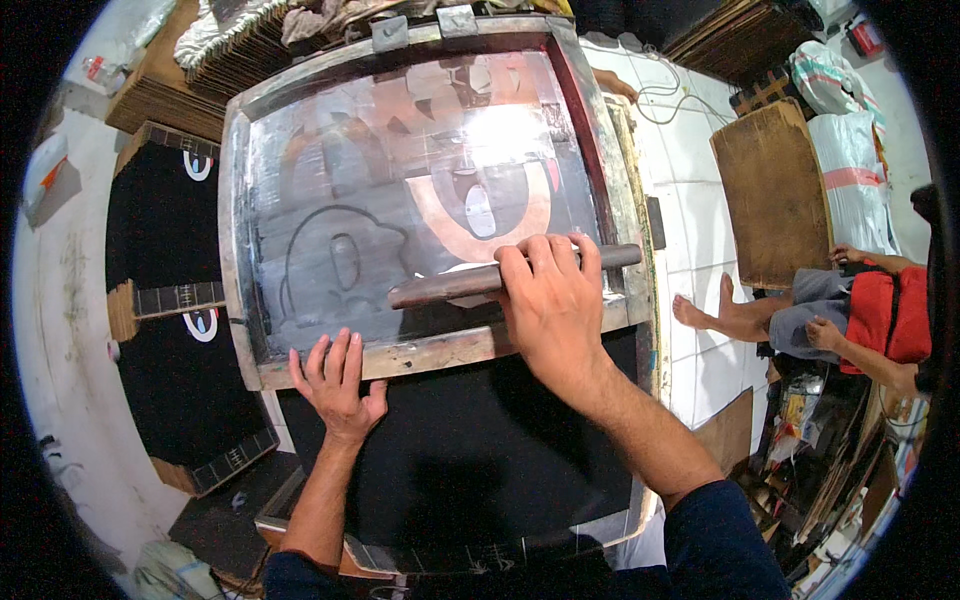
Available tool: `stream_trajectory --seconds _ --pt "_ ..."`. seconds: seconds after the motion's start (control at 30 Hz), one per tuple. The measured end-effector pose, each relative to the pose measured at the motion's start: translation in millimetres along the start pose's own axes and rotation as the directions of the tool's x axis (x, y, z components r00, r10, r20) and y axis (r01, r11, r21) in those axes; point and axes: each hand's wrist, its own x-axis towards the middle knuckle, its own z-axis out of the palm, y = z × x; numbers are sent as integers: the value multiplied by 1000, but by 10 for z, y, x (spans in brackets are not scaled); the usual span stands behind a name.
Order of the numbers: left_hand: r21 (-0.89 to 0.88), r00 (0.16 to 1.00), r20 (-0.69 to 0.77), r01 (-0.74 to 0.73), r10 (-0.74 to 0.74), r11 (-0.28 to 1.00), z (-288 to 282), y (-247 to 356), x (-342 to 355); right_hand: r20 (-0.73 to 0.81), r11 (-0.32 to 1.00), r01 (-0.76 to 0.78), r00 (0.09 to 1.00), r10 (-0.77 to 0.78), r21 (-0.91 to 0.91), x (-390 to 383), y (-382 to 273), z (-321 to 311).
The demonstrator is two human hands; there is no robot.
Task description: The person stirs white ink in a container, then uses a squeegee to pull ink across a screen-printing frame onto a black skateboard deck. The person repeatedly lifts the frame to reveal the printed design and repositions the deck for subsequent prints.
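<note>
Starting at your left, two black cloth-covered boards (160, 235) lie one beyond the other, each bearing a small printed motif, perhaps set apart there so the marks stay untouched. Next comes the wooden frame (430, 354), stretched with grey mesh (335, 165) and lying over another black cloth (465, 430), which shows along the near side. Your left hand (342, 396) rests on the near rail, fingers spread and unclenched, probably steadying that corner. At the far rail sit two metal clamps (424, 27), likely there to keep that edge in place. Right of centre, the dark squeegee (440, 289) lies across the mesh, close to the near rail. Your right hand (555, 300) is clenched over it, fingers wrapped across the top, seemingly for firm, even control. Beyond the frame, on the tiled floor (683, 240), a brown board (770, 190) leans near a seated person (797, 320).
</note>
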Motion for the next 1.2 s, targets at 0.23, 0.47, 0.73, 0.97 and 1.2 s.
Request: stream_trajectory --seconds 0.23,0.47,0.73,0.97,1.2 --pt "-96 999 -21 36 -38 995 -32 36 1 76 998 65 995 -64 -8 233 133 2" --pt "-119 997 -40 54 -59 991 -30 40 22 138 994 98 985 -103 42 95 90 -135" --pt "-125 998 -34 53 -58 991 -10 18 12 64 993 113 992 -111 -25 408 313 156" --pt "-127 998 -30 59 -63 990 -24 24 20 53 986 149 988 -145 -74 1433 541 361" --pt "-155 997 -23 65 -69 986 -21 21 19 -162 979 93 979 -123 -183 585 174 375"
